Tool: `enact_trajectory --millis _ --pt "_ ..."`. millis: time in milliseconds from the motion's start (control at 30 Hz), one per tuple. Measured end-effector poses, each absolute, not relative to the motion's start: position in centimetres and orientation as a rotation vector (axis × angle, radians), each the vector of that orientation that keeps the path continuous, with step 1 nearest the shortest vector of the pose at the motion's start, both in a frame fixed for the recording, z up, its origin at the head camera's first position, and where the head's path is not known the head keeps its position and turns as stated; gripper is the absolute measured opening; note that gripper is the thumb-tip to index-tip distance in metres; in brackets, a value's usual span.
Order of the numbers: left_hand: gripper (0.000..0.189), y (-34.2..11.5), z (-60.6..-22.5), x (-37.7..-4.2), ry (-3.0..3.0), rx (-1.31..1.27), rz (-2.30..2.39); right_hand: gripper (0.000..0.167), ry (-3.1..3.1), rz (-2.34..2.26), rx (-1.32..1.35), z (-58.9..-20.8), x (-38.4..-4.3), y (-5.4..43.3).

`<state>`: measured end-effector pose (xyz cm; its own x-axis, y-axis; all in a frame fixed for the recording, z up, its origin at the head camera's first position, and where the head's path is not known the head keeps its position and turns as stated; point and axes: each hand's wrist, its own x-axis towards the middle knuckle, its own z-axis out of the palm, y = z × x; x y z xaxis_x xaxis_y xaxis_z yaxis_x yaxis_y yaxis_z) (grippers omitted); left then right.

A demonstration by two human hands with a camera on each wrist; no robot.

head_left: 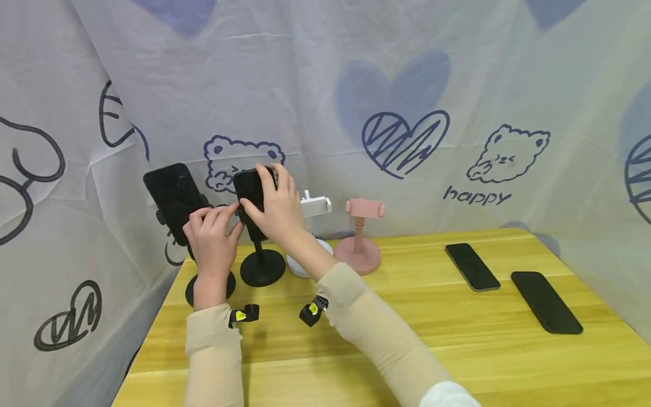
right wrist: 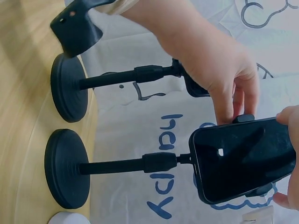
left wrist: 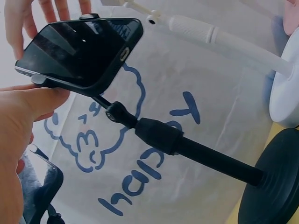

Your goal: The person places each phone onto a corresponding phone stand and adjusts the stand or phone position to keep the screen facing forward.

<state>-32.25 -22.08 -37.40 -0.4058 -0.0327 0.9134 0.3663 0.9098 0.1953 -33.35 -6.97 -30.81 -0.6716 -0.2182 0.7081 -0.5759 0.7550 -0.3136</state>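
Observation:
A black phone (head_left: 247,185) sits in the clamp of a black phone stand (head_left: 262,269), its dark screen facing me. My right hand (head_left: 278,210) grips the phone near its top, thumb over the left side and fingers along the right edge. At the phone's left edge my left hand (head_left: 212,240) pinches the clamp's side grip (right wrist: 244,118) with thumb and fingers; part of these fingers is hidden behind the phone. Farther left, another black phone (head_left: 173,195) stands tilted in a second black stand (head_left: 231,285), partly behind my left hand.
To the right of the black stands are a white phone stand (head_left: 316,207) and a pink phone stand (head_left: 358,252). Two dark phones, one nearer the back (head_left: 473,267) and one nearer the front (head_left: 546,302), lie on the wooden table (head_left: 407,316). A printed cloth (head_left: 315,102) hangs behind.

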Motion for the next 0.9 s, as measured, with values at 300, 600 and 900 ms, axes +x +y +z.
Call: enact_trajectory --millis 300,600,900 --pt "0.032 -22.3 -36.9 -31.7 -1.976 -0.251 -0.458 0.059 -2.123 0.638 0.642 -31.4 -33.2 -5.4" --pt "0.034 -22.2 -36.2 -30.8 -2.016 -0.252 -0.484 0.054 -2.013 0.604 0.685 -31.7 -33.0 -3.2" --pt "0.035 -22.4 -35.8 -30.4 -2.079 -0.231 -0.529 0.052 -1.998 0.620 0.688 -32.2 -32.2 -0.2"
